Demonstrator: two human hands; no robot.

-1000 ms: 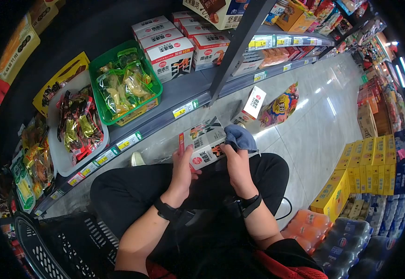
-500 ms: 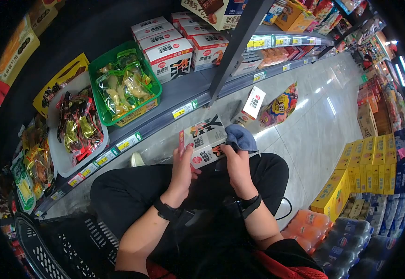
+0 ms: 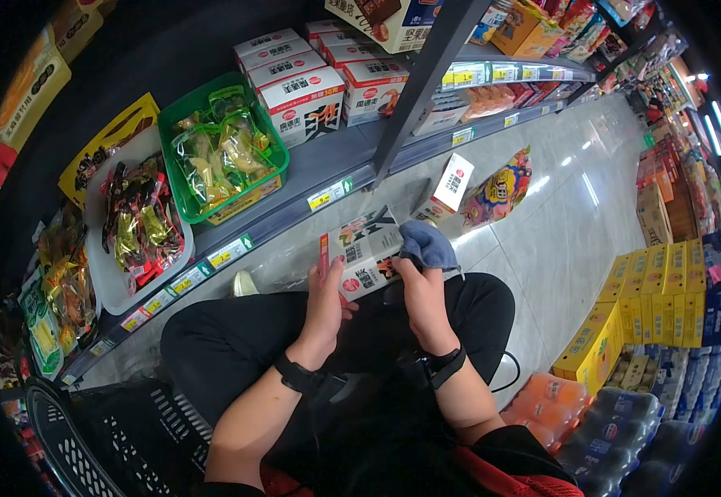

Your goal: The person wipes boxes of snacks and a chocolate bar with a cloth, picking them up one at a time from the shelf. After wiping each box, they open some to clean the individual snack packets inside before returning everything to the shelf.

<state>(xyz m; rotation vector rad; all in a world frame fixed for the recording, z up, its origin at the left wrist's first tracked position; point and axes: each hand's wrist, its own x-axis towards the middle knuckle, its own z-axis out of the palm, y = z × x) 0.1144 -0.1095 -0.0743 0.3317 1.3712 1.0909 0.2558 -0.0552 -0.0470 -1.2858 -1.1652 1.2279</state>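
Note:
A white snack box (image 3: 360,253) with red edges and black-and-orange lettering is held over my lap, tilted. My left hand (image 3: 325,305) grips its left end, with the thumb on the near face. At the right end, my right hand (image 3: 423,300) is closed on a grey-blue cloth (image 3: 427,243), which lies against the box. How far the right fingers also touch the box is hidden. Just beyond the cloth, a similar white box (image 3: 452,187) stands on the floor beside a colourful snack bag (image 3: 500,189).
On the shelf at left are a green basket (image 3: 185,211) of wrapped snacks, a white tub (image 3: 124,300) of packets and several white boxes (image 3: 298,95). A black basket (image 3: 70,451) stands at lower left. Yellow cartons (image 3: 588,348) and orange bottle packs (image 3: 549,402) line the right. A shelf post (image 3: 427,83) rises ahead.
The cloth has shifted very slightly to the left along the end of the box. Both hands and the box are otherwise nearly still.

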